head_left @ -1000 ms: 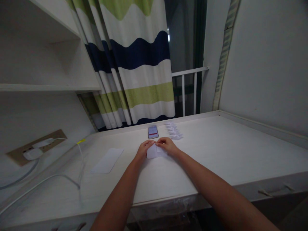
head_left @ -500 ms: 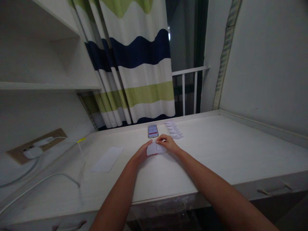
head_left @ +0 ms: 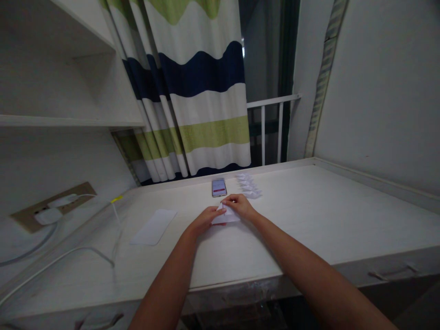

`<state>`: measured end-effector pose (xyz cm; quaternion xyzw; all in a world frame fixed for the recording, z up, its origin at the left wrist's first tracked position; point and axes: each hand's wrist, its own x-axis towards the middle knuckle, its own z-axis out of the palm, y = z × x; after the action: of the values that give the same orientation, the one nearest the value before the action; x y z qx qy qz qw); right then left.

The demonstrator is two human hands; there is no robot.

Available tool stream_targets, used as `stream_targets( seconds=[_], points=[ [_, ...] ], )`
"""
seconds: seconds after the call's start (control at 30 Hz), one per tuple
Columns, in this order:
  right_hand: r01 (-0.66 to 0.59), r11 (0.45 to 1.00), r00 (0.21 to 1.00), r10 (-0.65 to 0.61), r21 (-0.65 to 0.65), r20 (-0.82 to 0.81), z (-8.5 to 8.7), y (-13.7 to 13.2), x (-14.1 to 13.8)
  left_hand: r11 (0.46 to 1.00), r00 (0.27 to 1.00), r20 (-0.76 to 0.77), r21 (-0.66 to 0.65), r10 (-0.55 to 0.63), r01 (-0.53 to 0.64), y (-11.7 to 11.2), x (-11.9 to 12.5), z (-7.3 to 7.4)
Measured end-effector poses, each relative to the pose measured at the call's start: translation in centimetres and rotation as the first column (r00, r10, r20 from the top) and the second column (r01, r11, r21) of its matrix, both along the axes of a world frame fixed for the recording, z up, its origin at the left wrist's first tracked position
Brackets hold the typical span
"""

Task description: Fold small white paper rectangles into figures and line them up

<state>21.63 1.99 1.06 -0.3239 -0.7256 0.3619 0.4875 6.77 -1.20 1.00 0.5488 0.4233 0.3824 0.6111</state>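
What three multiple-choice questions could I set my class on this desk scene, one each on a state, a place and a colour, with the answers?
1. What state is the white paper between the left hand and right hand in?
A. Folded and held by both hands
B. Lying flat, untouched
C. Torn into strips

2. Where is the smartphone?
A. Under the right hand
B. On the desk, beyond the hands
C. In the left hand

3. Which colours band the curtain?
A. Red and black
B. Orange and grey
C. Navy, green and white

Answers:
1. A: fingers of both hands rest on the folded paper.
2. B: it lies on the desktop, apart from both hands.
3. C: wavy bands of these colours cross the fabric.
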Motion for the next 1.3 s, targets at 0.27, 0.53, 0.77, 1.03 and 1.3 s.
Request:
stream_targets(
  seconds=[0.27, 0.53, 0.77, 1.03, 1.3],
  points=[
    [-0.026, 0.997, 0.999, 0.024, -0.069, -0.033, -0.6, 0.4, -0.3, 0.999, 0.994, -0.11, 0.052, 0.003, 0.003, 0.6, -0.4, -0.7],
    [0.011, 0.998, 1.0, -0.012, -0.062, -0.016, -0.9, 0.2, -0.5, 0.996, 0.982, -0.187, 0.092, 0.006, 0.011, 1.0, -0.7, -1.2],
    [0.03, 0.996, 0.999, -0.033, -0.083, -0.03, -0.9, 0.2, -0.6, 0.999, 0.986, -0.167, 0.054, 0.0, 0.009, 1.0, -0.8, -1.4],
    [0.023, 0.991, 1.0, -0.025, -0.128, -0.015, -1.0, 0.2, -0.8, 0.998, 0.991, -0.135, 0.054, 0.014, -0.006, 0.7, -0.6, -0.9],
    [0.011, 1.0, 1.0, -0.011, 0.003, 0.027, -1.2, 0.2, -0.7, 0.998, 0.986, -0.168, 0.059, 0.014, -0.004, 0.5, -0.3, -0.7]
  ],
)
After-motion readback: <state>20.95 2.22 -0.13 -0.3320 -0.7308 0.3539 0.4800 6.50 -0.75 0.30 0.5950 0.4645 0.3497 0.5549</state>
